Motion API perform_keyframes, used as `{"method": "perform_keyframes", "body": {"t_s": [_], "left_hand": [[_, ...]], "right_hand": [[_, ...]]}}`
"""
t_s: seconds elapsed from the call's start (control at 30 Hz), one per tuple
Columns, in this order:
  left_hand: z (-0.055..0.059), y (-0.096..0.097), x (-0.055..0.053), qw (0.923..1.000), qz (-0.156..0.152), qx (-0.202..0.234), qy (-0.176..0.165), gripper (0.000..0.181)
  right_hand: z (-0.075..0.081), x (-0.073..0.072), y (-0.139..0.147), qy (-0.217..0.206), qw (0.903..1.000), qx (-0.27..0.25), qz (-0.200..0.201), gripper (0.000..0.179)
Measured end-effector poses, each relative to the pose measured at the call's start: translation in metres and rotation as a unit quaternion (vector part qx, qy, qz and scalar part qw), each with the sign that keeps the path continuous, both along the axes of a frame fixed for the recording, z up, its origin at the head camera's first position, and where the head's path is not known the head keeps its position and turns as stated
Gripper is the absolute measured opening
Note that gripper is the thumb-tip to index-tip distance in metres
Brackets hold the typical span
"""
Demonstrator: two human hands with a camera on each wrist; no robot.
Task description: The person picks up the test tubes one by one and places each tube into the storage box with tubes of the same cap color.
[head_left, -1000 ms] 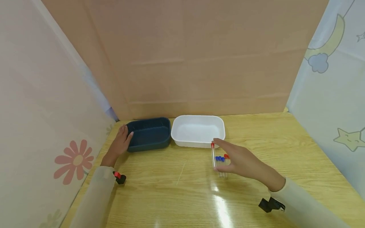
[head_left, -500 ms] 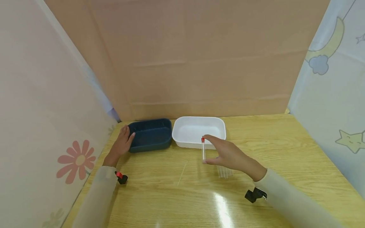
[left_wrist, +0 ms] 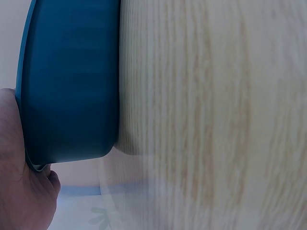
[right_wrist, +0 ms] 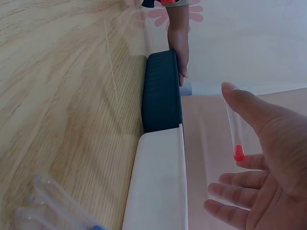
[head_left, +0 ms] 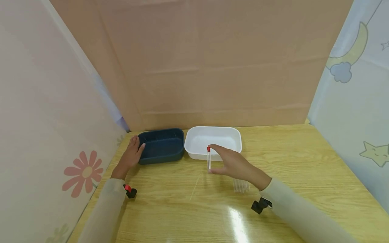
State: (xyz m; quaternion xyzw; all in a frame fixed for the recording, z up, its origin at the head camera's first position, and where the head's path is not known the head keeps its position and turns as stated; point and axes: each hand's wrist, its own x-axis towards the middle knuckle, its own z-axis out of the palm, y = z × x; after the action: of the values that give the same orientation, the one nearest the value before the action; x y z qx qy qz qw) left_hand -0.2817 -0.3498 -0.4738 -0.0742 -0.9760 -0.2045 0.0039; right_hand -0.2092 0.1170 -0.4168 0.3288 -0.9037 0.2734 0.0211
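My right hand (head_left: pixel 235 163) holds a clear test tube (head_left: pixel 209 160) upright between thumb and index finger, the fingertip on its red cap and the thumb at its lower end. In the head view the tube overlaps the front wall of the white tray (head_left: pixel 197 156). The other fingers are spread apart in the right wrist view. My left hand (head_left: pixel 130 156) grips the left rim of a dark blue tray (head_left: pixel 161 158), thumb over the inside and fingers outside. More clear tubes (head_left: pixel 241 185) lie on the table below my right hand, their caps hidden in the head view.
Both trays stand side by side at the back of the wooden table (head_left: pixel 170 202). A brown sheet (head_left: pixel 194 67) hangs behind them. Printed cloth walls rise at left and right. In the right wrist view a blue cap (right_wrist: pixel 98 227) shows among the lying tubes.
My right hand has moved left with the red-capped tube, away from the other tubes to in front of the white tray. My left hand stays at the dark blue tray.
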Motion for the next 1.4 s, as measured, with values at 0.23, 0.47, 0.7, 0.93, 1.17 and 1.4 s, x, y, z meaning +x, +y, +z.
{"method": "perform_keyframes", "body": {"t_s": [0.23, 0.47, 0.7, 0.93, 1.17, 1.4], "left_hand": [[-0.004, -0.001, -0.002, 1.0, -0.002, 0.001, -0.001, 0.081], [-0.007, -0.002, -0.006, 1.0, -0.002, -0.002, 0.001, 0.082], [-0.005, -0.002, -0.004, 1.0, -0.003, 0.007, 0.004, 0.081], [-0.003, -0.002, -0.001, 0.9998, -0.002, 0.018, 0.007, 0.075], [-0.005, -0.002, 0.0, 0.9998, -0.001, 0.018, 0.004, 0.075], [-0.003, -0.002, 0.002, 0.9998, -0.003, 0.016, 0.006, 0.081]], "right_hand": [[0.001, -0.012, -0.015, 0.003, 0.9999, -0.013, 0.0, 0.089], [0.001, -0.02, -0.024, -0.002, 0.9996, -0.028, 0.0, 0.09], [0.001, -0.027, -0.032, -0.001, 0.9996, -0.027, -0.001, 0.092], [0.004, -0.035, -0.041, -0.01, 0.9994, -0.033, -0.009, 0.092], [0.007, -0.039, -0.052, -0.024, 0.9991, -0.034, -0.006, 0.096], [0.012, -0.043, -0.066, -0.015, 0.9991, -0.039, -0.003, 0.094]]}}
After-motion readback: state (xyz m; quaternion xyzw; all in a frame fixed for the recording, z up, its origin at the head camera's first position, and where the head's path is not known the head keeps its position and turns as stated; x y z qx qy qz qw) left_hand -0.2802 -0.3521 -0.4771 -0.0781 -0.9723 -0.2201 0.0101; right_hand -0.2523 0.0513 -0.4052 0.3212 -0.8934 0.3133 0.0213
